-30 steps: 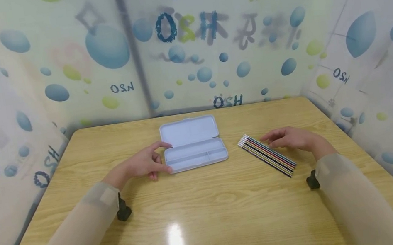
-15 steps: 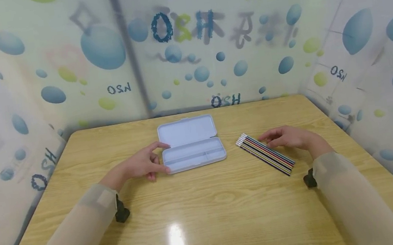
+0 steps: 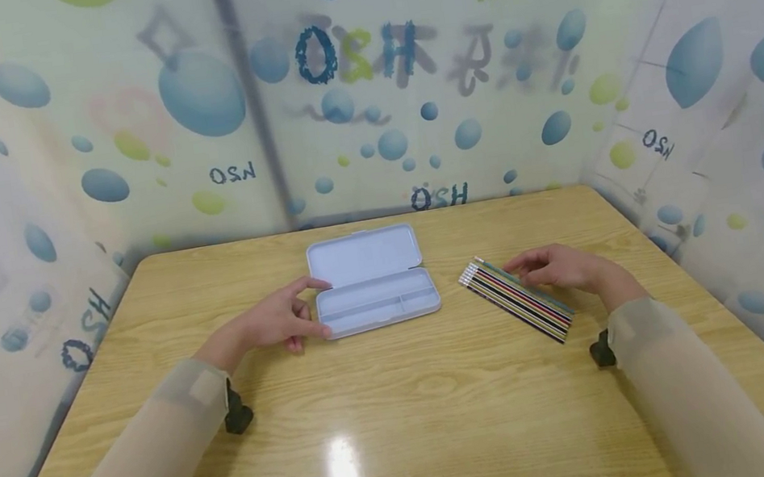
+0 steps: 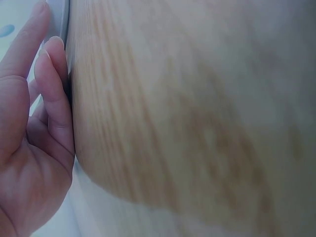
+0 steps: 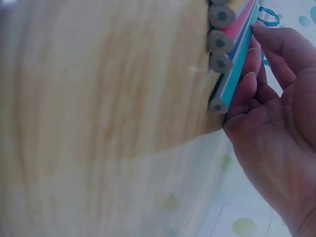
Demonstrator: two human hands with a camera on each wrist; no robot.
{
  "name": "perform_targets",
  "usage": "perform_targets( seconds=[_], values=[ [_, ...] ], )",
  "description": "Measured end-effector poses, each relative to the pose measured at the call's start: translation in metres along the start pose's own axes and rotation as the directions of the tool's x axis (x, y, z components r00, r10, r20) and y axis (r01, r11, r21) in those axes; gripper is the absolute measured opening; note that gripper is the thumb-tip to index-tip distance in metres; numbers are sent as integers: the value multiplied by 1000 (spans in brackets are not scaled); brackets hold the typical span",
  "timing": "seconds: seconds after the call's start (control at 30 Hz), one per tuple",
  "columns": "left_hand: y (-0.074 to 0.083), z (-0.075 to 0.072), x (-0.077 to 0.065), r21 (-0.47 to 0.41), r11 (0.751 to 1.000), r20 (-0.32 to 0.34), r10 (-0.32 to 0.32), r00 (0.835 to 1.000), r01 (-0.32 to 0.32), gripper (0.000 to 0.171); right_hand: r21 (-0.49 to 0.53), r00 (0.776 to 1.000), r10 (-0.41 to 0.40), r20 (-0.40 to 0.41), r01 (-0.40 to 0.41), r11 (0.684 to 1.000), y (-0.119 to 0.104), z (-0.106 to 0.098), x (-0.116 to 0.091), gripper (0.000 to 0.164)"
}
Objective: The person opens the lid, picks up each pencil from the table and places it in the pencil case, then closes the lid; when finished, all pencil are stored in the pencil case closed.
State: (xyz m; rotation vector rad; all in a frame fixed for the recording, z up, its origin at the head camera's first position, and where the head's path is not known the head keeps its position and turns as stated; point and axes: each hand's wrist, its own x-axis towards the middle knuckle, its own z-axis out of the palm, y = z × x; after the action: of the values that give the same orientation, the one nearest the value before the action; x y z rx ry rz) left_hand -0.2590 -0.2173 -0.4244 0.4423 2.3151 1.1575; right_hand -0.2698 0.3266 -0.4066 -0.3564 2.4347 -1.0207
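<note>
- Pencil case [image 3: 368,294], pale blue, hinged, divided base: lying open on the wood-grain table [image 3: 392,416], left of the pencils.
- Left hand [image 3: 277,318]: spanning the base's left end, thumb and forefinger holding it between them.
- Unsharpened pencils [image 3: 515,301], one row: lying slantwise, mostly side by side.
- Teal pencil [image 5: 238,64]: edging the row on the right, its far tip jutting past its neighbours.
- Right hand [image 3: 558,267]: resting well apart from the left, pinching the teal pencil; some fingertips are hiding behind it.
- Risk, scatter: neighbouring pencils could be rolling or fanning out, the fingers catching them because they are lying so close.
- Risk, slip: the slim barrel could be twisting free, a shallow pinch being the likely cause.
- Risk, case: the base could be skewing under uneven pressure, or the lid swinging over if the forefinger is nudging it near the hinge.
- Wall lettering [image 3: 354,54], large: reading as "OSH", probably "H2O" reversed.
- Small dark lettering [image 3: 232,174]: reading roughly "OSN", probably "N2O" reversed.
- Brands: none showing legibly on case or pencils.
</note>
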Motion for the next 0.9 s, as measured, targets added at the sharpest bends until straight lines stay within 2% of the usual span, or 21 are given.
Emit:
perform_targets(
  seconds=[0.53,0.9],
  values=[
    [0,-2,-1,16,1000,-5,-4,1000,4,93,-28,999,-4,-37,3,1000,-1,2,2,44],
    [0,-1,-1,10,1000,-4,5,1000,-5,92,-176,992,-26,-122,4,984,1,2,5,41]
  ],
)
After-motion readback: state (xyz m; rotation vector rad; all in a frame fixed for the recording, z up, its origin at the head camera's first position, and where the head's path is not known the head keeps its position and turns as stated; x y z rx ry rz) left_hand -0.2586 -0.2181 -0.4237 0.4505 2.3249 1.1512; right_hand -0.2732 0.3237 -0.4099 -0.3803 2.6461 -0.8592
